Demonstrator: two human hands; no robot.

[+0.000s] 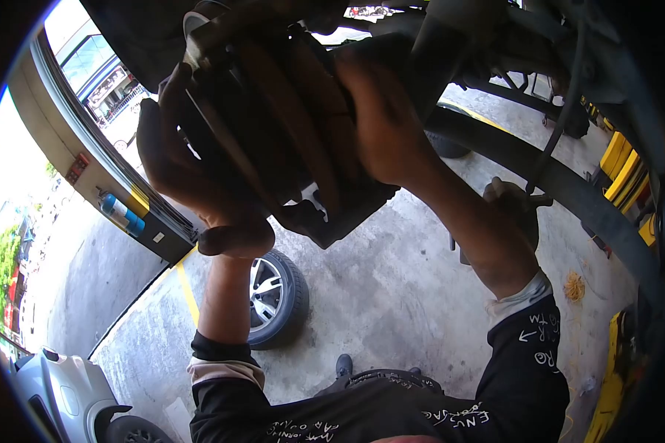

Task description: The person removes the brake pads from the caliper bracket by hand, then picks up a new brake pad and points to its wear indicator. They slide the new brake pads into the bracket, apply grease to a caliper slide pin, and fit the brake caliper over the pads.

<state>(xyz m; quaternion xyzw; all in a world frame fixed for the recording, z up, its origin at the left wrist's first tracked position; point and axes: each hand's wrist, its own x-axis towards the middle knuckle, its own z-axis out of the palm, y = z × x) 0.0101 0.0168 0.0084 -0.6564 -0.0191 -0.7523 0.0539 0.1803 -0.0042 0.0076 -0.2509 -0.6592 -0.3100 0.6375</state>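
Note:
Overhead, in the upper middle of the view, a dark brake assembly (292,125) with a disc and a bulky housing hangs under a vehicle. My left hand (192,162) is at its left side, fingers curved up around the edge and thumb stretched out below. Against its right side lies my right hand (377,118), its fingertips reaching behind the dark part and partly lost in shadow. Both hands grip the assembly from opposite sides. A thick dark curved bar (539,162) of the vehicle runs to the right of my right forearm.
A wheel with a tyre (277,299) lies on the concrete floor below. A dark metal part (513,214) is behind my right forearm. Yellow equipment (624,173) stands at the right, a silver car (66,391) at the lower left, a blue cylinder (122,214) by the doorway.

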